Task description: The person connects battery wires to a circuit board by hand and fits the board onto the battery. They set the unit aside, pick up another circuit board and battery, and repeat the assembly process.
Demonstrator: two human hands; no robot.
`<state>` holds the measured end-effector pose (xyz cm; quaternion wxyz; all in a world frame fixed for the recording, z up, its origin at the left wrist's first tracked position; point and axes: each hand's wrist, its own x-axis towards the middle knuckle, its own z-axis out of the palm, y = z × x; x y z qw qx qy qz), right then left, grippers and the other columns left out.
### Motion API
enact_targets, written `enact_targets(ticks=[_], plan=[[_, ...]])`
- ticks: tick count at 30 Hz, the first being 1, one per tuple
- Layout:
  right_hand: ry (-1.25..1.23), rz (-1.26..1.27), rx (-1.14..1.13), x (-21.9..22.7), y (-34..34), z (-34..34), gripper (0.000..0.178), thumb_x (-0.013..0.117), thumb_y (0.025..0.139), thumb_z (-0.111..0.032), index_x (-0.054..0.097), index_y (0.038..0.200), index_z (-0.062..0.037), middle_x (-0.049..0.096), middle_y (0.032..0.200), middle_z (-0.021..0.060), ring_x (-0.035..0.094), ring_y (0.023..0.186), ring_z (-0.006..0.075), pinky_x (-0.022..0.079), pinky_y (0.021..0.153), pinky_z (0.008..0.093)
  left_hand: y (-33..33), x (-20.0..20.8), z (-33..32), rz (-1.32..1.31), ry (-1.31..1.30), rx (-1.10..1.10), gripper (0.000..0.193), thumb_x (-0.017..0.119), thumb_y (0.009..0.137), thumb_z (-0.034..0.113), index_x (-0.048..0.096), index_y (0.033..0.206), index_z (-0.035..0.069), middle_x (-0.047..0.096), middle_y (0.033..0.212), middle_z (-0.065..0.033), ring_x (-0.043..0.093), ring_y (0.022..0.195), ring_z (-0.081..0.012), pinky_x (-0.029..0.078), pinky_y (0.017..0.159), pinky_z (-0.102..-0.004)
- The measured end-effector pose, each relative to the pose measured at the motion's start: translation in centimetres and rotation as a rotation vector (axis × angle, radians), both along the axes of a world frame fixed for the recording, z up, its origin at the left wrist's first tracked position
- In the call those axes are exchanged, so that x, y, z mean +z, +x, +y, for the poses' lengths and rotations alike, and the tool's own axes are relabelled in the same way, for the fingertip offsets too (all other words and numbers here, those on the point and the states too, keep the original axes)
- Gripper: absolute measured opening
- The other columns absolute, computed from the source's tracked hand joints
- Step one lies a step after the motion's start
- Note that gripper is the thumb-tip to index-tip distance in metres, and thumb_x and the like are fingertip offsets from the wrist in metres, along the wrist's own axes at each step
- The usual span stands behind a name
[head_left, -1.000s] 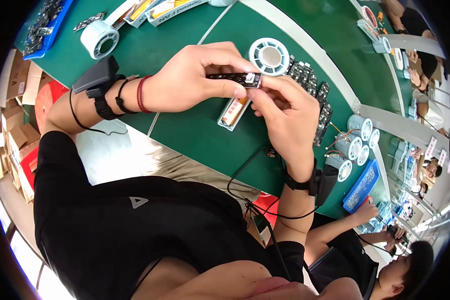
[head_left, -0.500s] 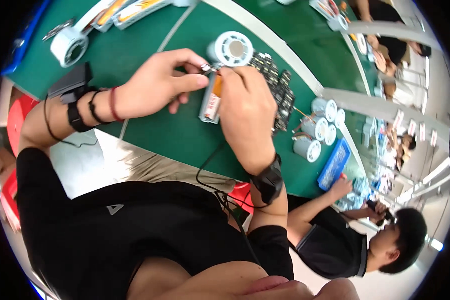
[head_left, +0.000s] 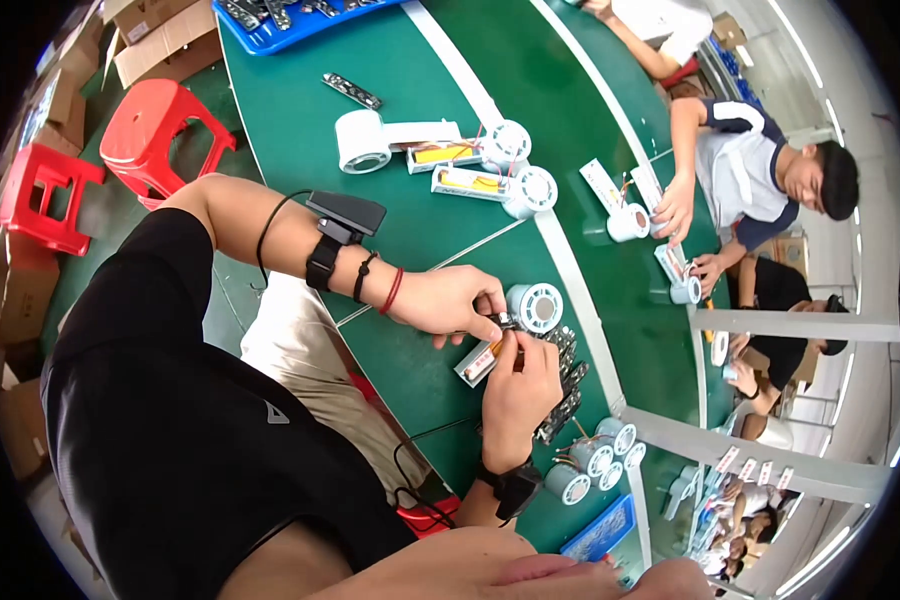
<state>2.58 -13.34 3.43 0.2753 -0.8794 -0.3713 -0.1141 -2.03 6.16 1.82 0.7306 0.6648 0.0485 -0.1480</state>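
Observation:
A handheld-fan body lies on the green table in front of me, with a round pale-blue head (head_left: 538,308) and an open handle (head_left: 477,364) holding a battery with orange wrapping. My left hand (head_left: 458,303) pinches a small dark-and-silver part (head_left: 505,321), possibly a circuit board, at the joint of head and handle. My right hand (head_left: 523,388) is closed with thumb and index finger pressed together just below that part. What its fingertips hold is hidden. Several dark circuit boards (head_left: 568,385) are piled right beside the right hand.
More fan bodies (head_left: 470,183) lie farther left, near a loose circuit board (head_left: 352,91) and a blue tray (head_left: 300,35) of boards. Several round fan heads (head_left: 592,460) and another blue tray (head_left: 602,527) are at right. Red stools (head_left: 150,130) stand left. Co-workers (head_left: 745,165) sit across the table.
My view has swung left, bringing the stools, the board tray and more fan bodies into sight. Both hands stay at the same fan, fingertips still together at its joint.

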Motion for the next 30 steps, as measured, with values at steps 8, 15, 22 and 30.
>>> enact_targets(ticks=[8, 15, 22, 30], plan=[[-0.239, 0.024, -0.017, 1.4, -1.3, -0.2, 0.016, 0.061, 0.100, -0.017, 0.071, 0.101, -0.0043, 0.065, 0.091, 0.0133, 0.064, 0.071, 0.0370, 0.052, 0.063, 0.0440, -0.5, -0.2, -0.8, 0.110, -0.217, 0.083, 0.035, 0.071, 0.097, 0.023, 0.060, 0.118, -0.003, 0.065, 0.099, -0.0090, 0.067, 0.072, -0.0132, 0.058, 0.054, -0.0276], [-0.117, -0.101, 0.043, -1.3, 0.6, -1.4, 0.016, 0.062, 0.099, -0.014, 0.064, 0.108, -0.0006, 0.066, 0.088, 0.0134, 0.066, 0.069, 0.0288, 0.053, 0.059, 0.0389, 1.4, -0.5, -1.1, 0.208, -0.203, 0.059, 0.024, 0.073, 0.096, 0.023, 0.067, 0.102, 0.001, 0.064, 0.085, -0.0040, 0.066, 0.075, -0.0134, 0.058, 0.060, -0.0284], [0.466, 0.804, -0.079, -1.9, 1.7, -1.6, 0.014, 0.064, 0.099, -0.008, 0.061, 0.107, 0.0020, 0.065, 0.094, 0.0073, 0.065, 0.078, 0.0133, 0.055, 0.059, 0.0263, 0.5, -0.4, -3.5, 0.189, -0.236, 0.264, 0.022, 0.076, 0.094, 0.020, 0.065, 0.096, 0.001, 0.063, 0.081, -0.0035, 0.066, 0.072, -0.0145, 0.057, 0.058, -0.0293], [0.472, 0.824, -0.053, -2.3, 1.5, -1.4, 0.016, 0.062, 0.101, -0.011, 0.058, 0.111, 0.0010, 0.065, 0.098, 0.0077, 0.063, 0.079, 0.0118, 0.055, 0.059, 0.0257, 0.3, 0.6, -3.8, 0.201, -0.048, 0.180, 0.036, 0.078, 0.092, 0.021, 0.057, 0.107, -0.004, 0.062, 0.080, -0.0089, 0.067, 0.062, -0.0168, 0.055, 0.050, -0.0316]])
